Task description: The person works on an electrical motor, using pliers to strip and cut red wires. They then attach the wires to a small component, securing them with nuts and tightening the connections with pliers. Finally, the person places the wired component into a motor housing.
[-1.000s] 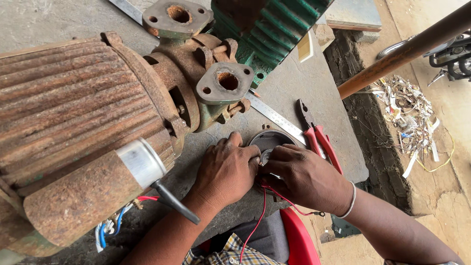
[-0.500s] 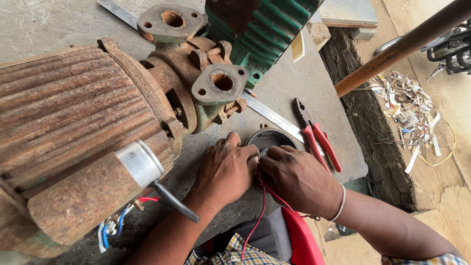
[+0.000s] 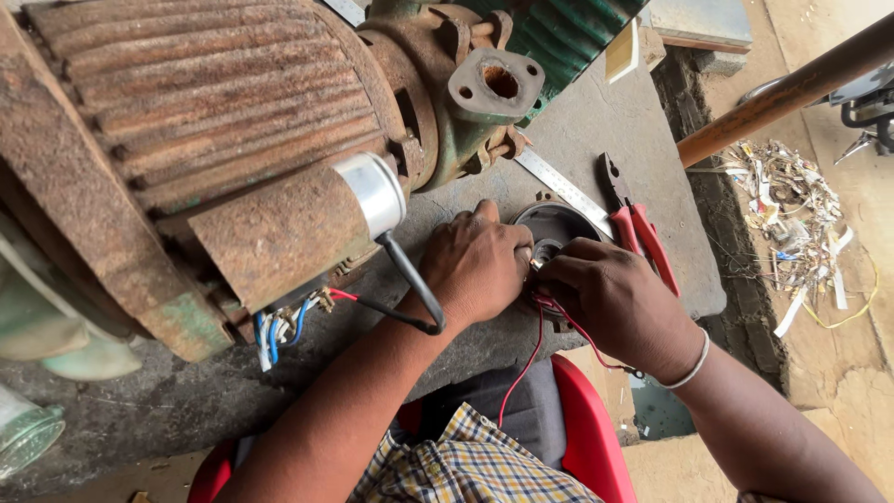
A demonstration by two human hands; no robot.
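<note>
- The round dark part [image 3: 557, 231] lies on the grey table [image 3: 596, 130], just beside the big rusty motor [image 3: 214, 140].
- The left hand [image 3: 480, 265] is curled on the part's near edge.
- The right hand [image 3: 615, 303] pinches thin red wires [image 3: 559, 321] at the part.
- The wires look loose, so joining them seems not finished.
- Red pliers [image 3: 638, 228] and a metal ruler [image 3: 563, 186] lie past the part, untouched.

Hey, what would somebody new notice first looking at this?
A big rusty ribbed motor fills the upper left, with a black cable looping from its silver cap. Just right of it, the left hand and right hand work together on a small round dark part with red wires. Red-handled pliers lie beside them.
</note>
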